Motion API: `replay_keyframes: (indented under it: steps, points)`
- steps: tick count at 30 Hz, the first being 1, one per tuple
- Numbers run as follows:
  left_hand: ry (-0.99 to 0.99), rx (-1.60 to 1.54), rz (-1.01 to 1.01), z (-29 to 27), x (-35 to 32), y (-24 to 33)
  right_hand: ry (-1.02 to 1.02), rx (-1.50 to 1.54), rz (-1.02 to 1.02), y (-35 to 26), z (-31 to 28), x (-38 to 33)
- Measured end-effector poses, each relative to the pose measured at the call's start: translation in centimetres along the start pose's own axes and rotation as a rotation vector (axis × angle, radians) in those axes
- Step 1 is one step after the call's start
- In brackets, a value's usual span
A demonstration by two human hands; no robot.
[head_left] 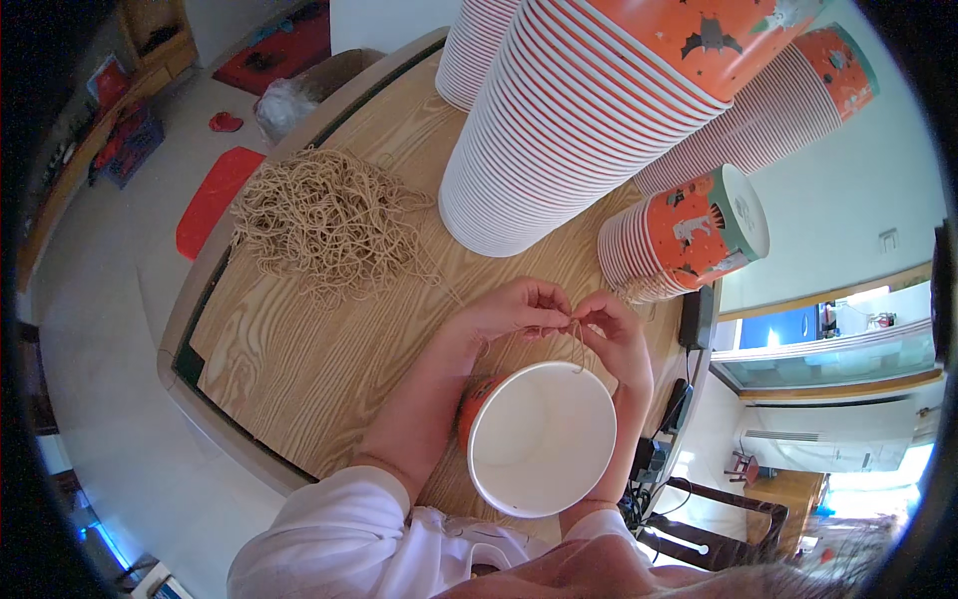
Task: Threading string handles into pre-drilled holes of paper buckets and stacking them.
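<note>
Just beyond the rim of a white-lined paper bucket (542,439), my left hand (524,307) and my right hand (611,329) meet with fingertips pinched together. Between them is a thin tan cord (582,351), its loose end dangling toward the bucket's rim. The bucket stands between my forearms with its mouth facing up, and a bit of its orange outside shows at the left. Up and left of my hands lies a tangled heap of tan cords (334,225), with a strand trailing toward my left hand.
Tall nested stacks of paper buckets (569,120) rise at the back of the wooden table (289,369). A shorter orange stack (689,235) stands at the right, with bits of cord beside it. Black cables and a power adapter (654,454) sit by the right edge. A red stool (215,200) is left of the table.
</note>
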State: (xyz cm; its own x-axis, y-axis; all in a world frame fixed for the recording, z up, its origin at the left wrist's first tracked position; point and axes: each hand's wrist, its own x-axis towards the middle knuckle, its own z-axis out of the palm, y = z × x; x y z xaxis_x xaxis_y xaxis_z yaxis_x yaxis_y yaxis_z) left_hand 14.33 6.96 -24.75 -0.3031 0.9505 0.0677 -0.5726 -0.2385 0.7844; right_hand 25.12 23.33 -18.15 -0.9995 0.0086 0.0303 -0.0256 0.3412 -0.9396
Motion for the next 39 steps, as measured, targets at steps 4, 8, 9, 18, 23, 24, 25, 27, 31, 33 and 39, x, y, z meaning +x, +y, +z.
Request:
replay_keyframes:
  steps: [4,8,9,18,23,24,25,27,31,33,39]
  points:
    - [0.009,0.002,0.008,-0.1,-0.2,-0.2,0.011,0.003,-0.002,-0.2,0.1,0.0]
    - [0.031,0.112,-0.03,0.3,-0.1,-0.1,-0.029,-0.071,-0.005,0.0,-0.7,-0.6]
    - [0.029,0.11,-0.037,0.2,0.1,-0.1,-0.048,-0.121,-0.01,-0.2,-0.9,-0.8]
    - [0.077,0.309,-0.047,-1.1,0.9,-1.6,-0.228,-0.205,0.093,-4.3,-0.2,-2.1]
    - [0.083,0.451,0.01,-1.1,0.6,-1.4,-0.239,-0.198,0.026,-5.1,0.0,-2.5]
    - [0.079,0.451,0.009,-1.1,0.6,-1.7,-0.238,-0.219,0.004,-5.1,-0.1,-2.6]
    - [-0.065,0.477,0.015,-0.7,0.3,-1.3,-0.235,-0.217,0.004,-5.3,0.0,-2.7]
    - [-0.215,0.502,0.018,-0.3,0.2,-1.0,-0.204,-0.214,0.044,-5.6,0.2,-2.9]
    - [-0.379,0.377,-0.089,-0.7,0.0,-1.2,-0.22,-0.212,0.02,-5.7,0.7,-2.8]
    - [-0.428,0.326,-0.084,-0.7,0.1,-1.2,-0.25,-0.263,-0.048,-6.1,0.6,-2.7]
    - [-0.383,0.265,-0.126,-0.4,-0.1,-1.2,-0.253,-0.273,-0.017,-5.5,0.3,-2.7]
